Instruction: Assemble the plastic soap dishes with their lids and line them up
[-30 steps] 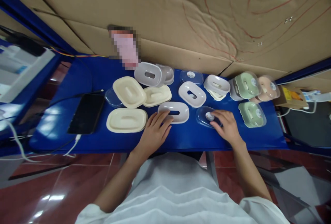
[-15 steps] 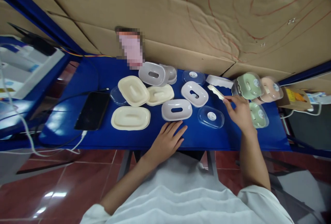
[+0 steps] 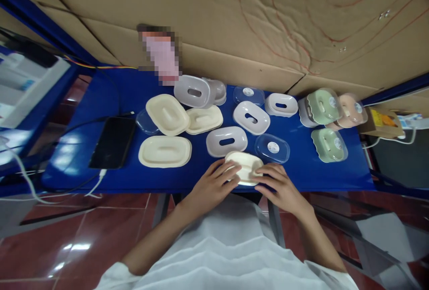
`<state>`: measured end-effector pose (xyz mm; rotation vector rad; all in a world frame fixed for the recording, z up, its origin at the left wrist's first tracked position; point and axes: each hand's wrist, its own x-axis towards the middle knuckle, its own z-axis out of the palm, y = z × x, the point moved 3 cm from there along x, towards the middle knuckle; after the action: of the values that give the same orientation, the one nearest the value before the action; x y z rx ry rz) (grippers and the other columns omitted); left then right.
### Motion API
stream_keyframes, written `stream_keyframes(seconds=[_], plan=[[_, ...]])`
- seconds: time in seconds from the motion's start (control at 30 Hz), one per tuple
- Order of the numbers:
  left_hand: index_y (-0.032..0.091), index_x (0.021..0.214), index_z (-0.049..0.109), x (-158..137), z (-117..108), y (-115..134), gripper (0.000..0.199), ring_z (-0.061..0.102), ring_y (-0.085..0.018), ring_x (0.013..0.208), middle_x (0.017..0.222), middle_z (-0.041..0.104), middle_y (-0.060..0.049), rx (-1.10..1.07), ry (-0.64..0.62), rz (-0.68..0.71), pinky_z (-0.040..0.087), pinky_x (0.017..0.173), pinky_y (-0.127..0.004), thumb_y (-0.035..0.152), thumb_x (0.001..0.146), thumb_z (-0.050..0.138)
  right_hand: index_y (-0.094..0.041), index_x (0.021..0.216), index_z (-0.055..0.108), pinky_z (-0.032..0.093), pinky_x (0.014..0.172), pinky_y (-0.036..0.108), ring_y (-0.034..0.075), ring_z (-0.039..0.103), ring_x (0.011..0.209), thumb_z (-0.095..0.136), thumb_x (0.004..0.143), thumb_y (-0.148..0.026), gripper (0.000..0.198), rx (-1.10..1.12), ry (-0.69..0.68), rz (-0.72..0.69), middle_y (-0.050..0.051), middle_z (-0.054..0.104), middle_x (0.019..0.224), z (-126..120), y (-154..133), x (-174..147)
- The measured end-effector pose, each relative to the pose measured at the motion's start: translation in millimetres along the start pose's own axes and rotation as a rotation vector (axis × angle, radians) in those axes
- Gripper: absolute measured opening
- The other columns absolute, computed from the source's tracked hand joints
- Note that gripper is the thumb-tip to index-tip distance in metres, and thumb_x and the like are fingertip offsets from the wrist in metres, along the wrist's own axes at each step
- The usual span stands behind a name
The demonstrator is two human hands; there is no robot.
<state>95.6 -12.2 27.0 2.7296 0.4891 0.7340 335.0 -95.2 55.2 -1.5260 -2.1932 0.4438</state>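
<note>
Left hand (image 3: 212,188) and right hand (image 3: 283,188) hold the cream tray (image 3: 247,167) at both ends, seemingly positioning it, grip part-hidden, and moving it calls for even support

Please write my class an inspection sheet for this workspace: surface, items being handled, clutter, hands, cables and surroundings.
Surface: long blue table, many containers spread across it.
Items being handled: cream rounded plastic tray at the near edge; just beyond, a pale grey oval plastic dish with a slot and a clear rounded plastic lid with a round label.
Clutter: flat black rectangular phone-like device, left side.
Hands: left hand and right hand have fingers on opposite ends of the tray; firmness cannot be told.
Cables: thin white cable plugged into the device; thin black cable behind it.
Surroundings: brown cardboard sheet behind; red tiled floor below.
</note>
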Motion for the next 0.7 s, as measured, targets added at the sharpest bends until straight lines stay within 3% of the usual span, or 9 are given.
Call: stream_keyframes(seconds=[0.17,0.27,0.37,0.57,0.7], plan=[[0.021,0.117,0.072,-23,0,4,0.017,0.065,-0.026,0.134,0.146,0.071,-0.010,0.063,-0.027,-0.037,0.047,0.113,-0.046,0.014,0.102,0.068,-0.028,0.119,0.076,0.052,0.103,0.046,0.027,0.070,0.119,0.060,0.109,-0.030,0.019,-0.076,0.188,0.116,0.008,0.077,0.123,-4,55,12],[0.022,0.118,0.073,-32,-2,11,0.018,0.066,-0.026,0.132,0.145,0.071,-0.010,0.055,0.014,-0.048,0.047,0.112,-0.045,0.014,0.102,0.069,-0.027,0.119,0.077,0.053,0.103,0.048,0.028,0.071,0.118,0.061,0.108,-0.032,0.020,-0.164,0.276,0.122,0.009,0.078,0.122,-13,72,28],[0.023,0.118,0.073,-36,-4,19,0.019,0.069,-0.025,0.126,0.143,0.073,-0.009,0.066,0.035,-0.042,0.048,0.108,-0.044,0.014,0.103,0.067,-0.026,0.126,0.075,0.052,0.106,0.048,0.028,0.070,0.123,0.062,0.108,-0.031,0.023,-0.197,0.269,0.047,0.009,0.077,0.129,-12,61,48],[0.021,0.118,0.074,-46,-11,37,0.014,0.071,-0.022,0.118,0.134,0.078,-0.007,0.079,0.053,0.025,0.050,0.103,-0.041,0.022,0.105,0.069,-0.032,0.147,0.067,0.045,0.121,0.047,0.025,0.058,0.145,0.060,0.109,-0.032,0.038,-0.147,-0.084,-0.228,0.004,0.066,0.155,24,18,81],[0.020,0.117,0.073,-53,-8,33,0.014,0.073,-0.022,0.115,0.126,0.080,-0.007,0.065,0.044,-0.024,0.051,0.101,-0.041,0.015,0.105,0.066,-0.031,0.140,0.071,0.046,0.119,0.049,0.026,0.064,0.138,0.064,0.108,-0.032,0.033,-0.205,-0.020,-0.170,0.005,0.073,0.145,22,21,80]])
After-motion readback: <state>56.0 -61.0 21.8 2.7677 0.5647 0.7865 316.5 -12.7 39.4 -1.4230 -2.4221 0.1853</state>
